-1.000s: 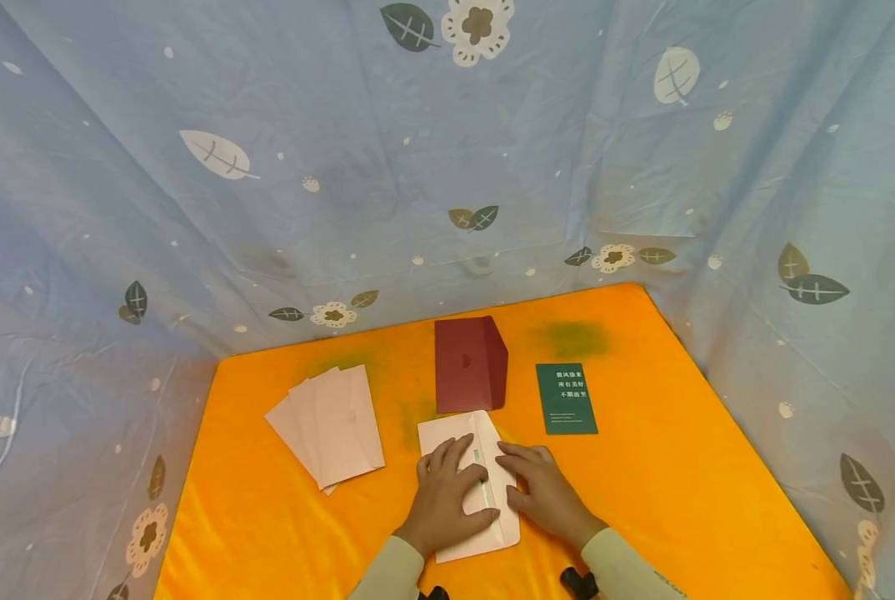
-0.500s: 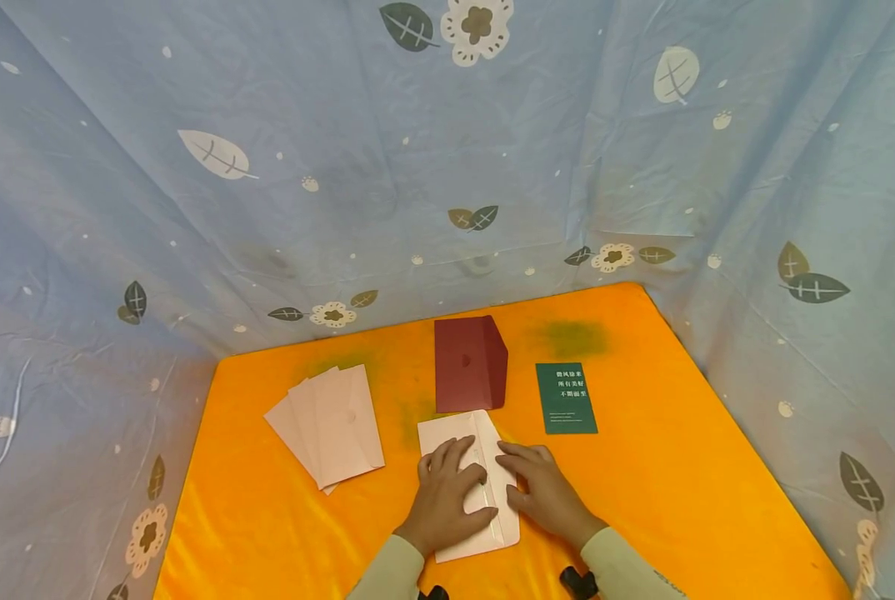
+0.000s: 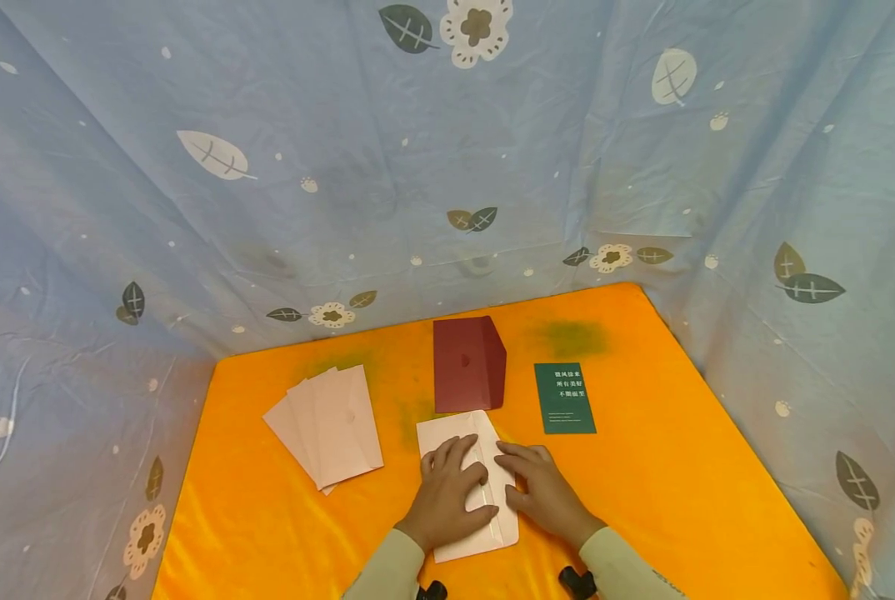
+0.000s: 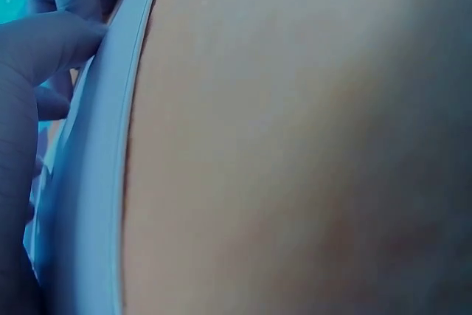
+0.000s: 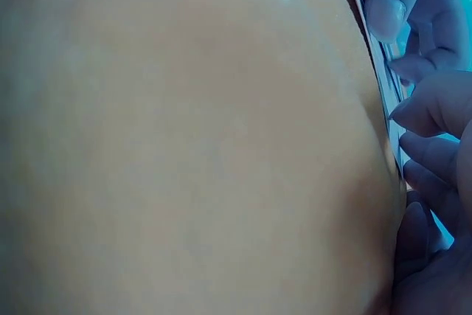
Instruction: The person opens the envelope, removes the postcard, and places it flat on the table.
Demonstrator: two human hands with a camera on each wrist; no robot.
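Note:
A pale pink envelope [image 3: 447, 427] lies in front of the person, its flap folded out to the right. The left hand [image 3: 447, 497] rests on the envelope's body, fingers spread and slightly bent, thumb near the flap's fold. On the flap's outer side, the right hand [image 3: 551, 493] touches the paper with its fingertips and thumb. Seen low from the left wrist, the envelope [image 4: 96, 175] is a thin bluish strip beside the left hand [image 4: 22, 108]. The right wrist view has fingers of the right hand [image 5: 442, 119] at the envelope's edge [image 5: 380, 64].
Several pale pink envelopes [image 3: 347, 425] lie fanned out at the left. Behind the hands is a maroon envelope [image 3: 458, 375] with its flap out. A dark green card [image 3: 565, 404] with white writing lies at the right. Patterned blue cloth [image 3: 387, 167] encloses the orange-covered table [image 3: 642, 467].
The small green patch that showed at the envelope's opening a second ago is out of sight. Both hands stay almost in place; the head view has shifted slightly.

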